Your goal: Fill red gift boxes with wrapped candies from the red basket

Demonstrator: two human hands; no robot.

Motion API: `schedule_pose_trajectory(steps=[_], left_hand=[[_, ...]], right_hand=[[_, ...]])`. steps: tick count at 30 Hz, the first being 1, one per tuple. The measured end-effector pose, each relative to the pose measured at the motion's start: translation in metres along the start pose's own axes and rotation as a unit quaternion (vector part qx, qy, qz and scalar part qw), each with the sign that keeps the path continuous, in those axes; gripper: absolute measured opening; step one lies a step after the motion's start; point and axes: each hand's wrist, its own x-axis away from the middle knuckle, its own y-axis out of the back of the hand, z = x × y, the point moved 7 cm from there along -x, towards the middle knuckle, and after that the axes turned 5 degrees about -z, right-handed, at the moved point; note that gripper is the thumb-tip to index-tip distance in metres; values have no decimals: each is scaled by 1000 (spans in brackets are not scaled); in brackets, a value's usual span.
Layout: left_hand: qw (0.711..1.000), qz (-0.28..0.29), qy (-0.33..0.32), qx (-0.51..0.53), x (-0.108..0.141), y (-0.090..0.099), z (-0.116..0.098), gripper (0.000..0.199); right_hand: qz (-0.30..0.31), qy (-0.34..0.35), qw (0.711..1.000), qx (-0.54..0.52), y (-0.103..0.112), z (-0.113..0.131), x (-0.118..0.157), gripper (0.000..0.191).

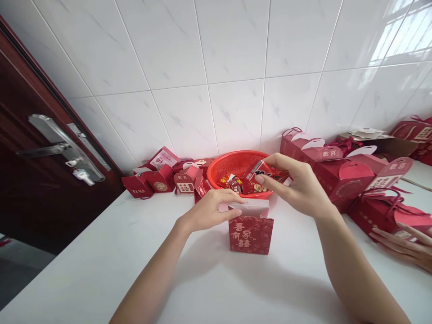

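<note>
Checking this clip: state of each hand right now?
Left hand: fingers holding the open red box at its top edge.
Right hand: holding a red packet.

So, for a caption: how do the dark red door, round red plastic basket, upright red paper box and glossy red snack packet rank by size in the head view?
Largest: door
Next: basket and box, too alike to rank, the box being nearer
Smallest: packet, partly covered
</note>
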Motion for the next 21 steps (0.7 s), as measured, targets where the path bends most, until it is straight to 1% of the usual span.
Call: schedule_pose_trajectory(steps=[3,7,9,13,15,17,21], left_hand=[[999,23,37,1,-1,1,7,34],[997,53,64,6,-1,0,11,39],[996,64,67,7,-1,-1,12,39],[996,58,61,-1,-2,0,13,32],[997,60,55,-1,-2,0,13,33],[997,64,53,-1,-2,0,12,34],[996,62,60,-8,-3,0,11,33]], right_hand=[[46,-6,999,22,-11,2,1,14],[109,-16,991,72,-28,0,5,13],[132,-10,985,107,-36,-2,7,16],[166,10,971,169,-47,-5,10,18],[179,16,967,179,-49,-6,11,20],[177,20,968,178,-49,-6,11,20],[172,16,972,156,-44,-5,10,15]])
